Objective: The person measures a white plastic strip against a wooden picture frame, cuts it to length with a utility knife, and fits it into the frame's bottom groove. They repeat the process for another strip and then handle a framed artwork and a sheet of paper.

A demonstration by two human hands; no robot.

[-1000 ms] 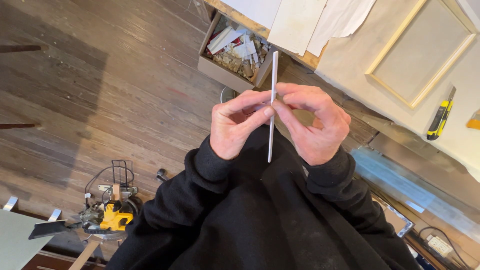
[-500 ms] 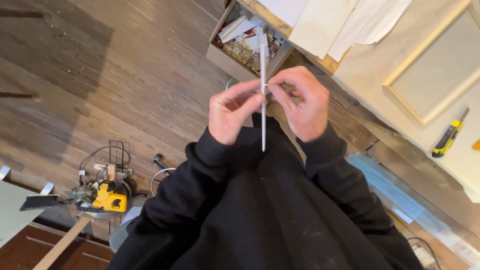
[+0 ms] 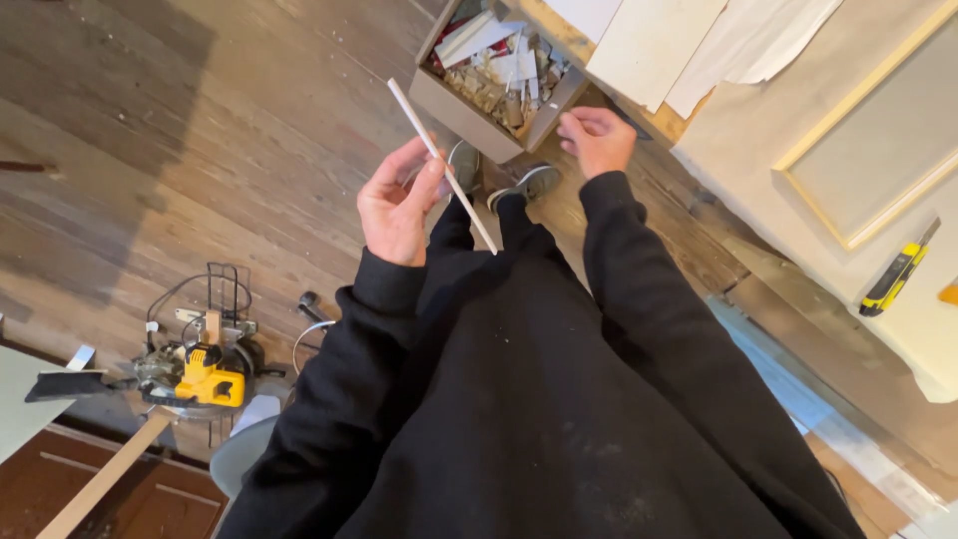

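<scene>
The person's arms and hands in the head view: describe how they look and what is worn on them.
Both arms are covered by long black sleeves of a loose sweatshirt, with ribbed cuffs ending at the wrists. The fabric carries faint pale dust specks. The left hand and the right hand are bare: no gloves, and no rings or watch visible.

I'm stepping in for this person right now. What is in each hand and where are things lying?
Left hand: holds the thin white strip between thumb and fingers, slanted.
Right hand: loosely curled, off the strip, beside the scrap box; nothing visible in it.
Scrap box on the wood floor, full of offcuts.
Yellow utility knife lies on the covered worktop.
Mitre saw on the floor, left.
</scene>
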